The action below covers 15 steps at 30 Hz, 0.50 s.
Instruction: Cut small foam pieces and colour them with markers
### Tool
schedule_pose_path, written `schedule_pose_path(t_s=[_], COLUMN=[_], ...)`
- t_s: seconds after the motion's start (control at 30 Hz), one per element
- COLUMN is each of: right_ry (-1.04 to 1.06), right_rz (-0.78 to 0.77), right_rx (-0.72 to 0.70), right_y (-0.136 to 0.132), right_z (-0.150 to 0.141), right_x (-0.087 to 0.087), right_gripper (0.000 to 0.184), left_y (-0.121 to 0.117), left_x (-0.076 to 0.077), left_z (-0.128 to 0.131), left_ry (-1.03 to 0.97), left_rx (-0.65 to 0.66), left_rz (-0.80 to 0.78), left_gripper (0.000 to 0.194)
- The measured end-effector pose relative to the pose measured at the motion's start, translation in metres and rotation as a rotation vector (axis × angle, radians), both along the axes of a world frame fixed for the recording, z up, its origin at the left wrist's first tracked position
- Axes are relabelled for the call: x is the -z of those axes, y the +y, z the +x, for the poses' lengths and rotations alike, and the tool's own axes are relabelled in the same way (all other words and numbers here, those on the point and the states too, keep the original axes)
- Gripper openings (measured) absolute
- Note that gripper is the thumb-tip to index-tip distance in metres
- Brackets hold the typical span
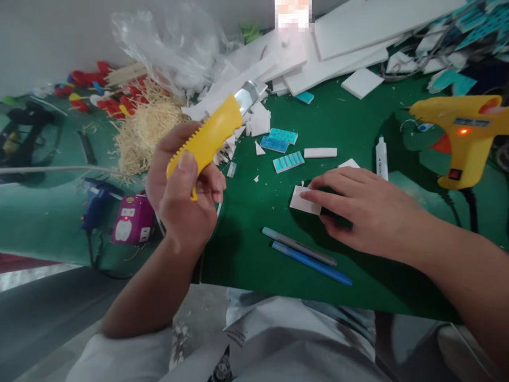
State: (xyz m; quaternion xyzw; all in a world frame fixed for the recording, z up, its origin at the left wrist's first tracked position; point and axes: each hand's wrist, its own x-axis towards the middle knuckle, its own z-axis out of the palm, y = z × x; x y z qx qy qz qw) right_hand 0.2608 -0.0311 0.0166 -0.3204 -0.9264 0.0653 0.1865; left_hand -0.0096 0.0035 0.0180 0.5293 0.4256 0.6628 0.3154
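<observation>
My left hand (185,193) is closed round the yellow handle of a utility knife (210,133), raised above the green table, blade end pointing up and away. My right hand (358,207) lies flat with fingers stretched out, pressing on a small white foam piece (304,200) on the green mat (254,233). Two pens, one grey (298,246) and one blue (312,263), lie just in front of that hand.
A yellow glue gun (463,135) with a lit lamp stands at the right, a white glue tube (381,157) beside it. Teal striped pieces (288,161), white foam boards (350,37), straw (145,130), a plastic bag (167,42) and a purple power strip (133,220) surround the work spot.
</observation>
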Motion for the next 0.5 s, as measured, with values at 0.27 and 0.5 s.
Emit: schedule_pose_path(t_s=[0.27, 0.5], right_ry=[-0.050, 0.023], right_rz=[0.022, 0.070], right_rx=[0.093, -0.022], right_y=[0.001, 0.004], right_z=[0.003, -0.001], right_x=[-0.004, 0.007], right_gripper=[0.037, 0.038], left_y=[-0.003, -0.008], left_x=[0.001, 0.004], left_z=[0.010, 0.001], left_ry=[0.035, 0.159], left_rx=[-0.206, -0.121], left_rz=[0.265, 0.357], left_gripper=[0.027, 0.038])
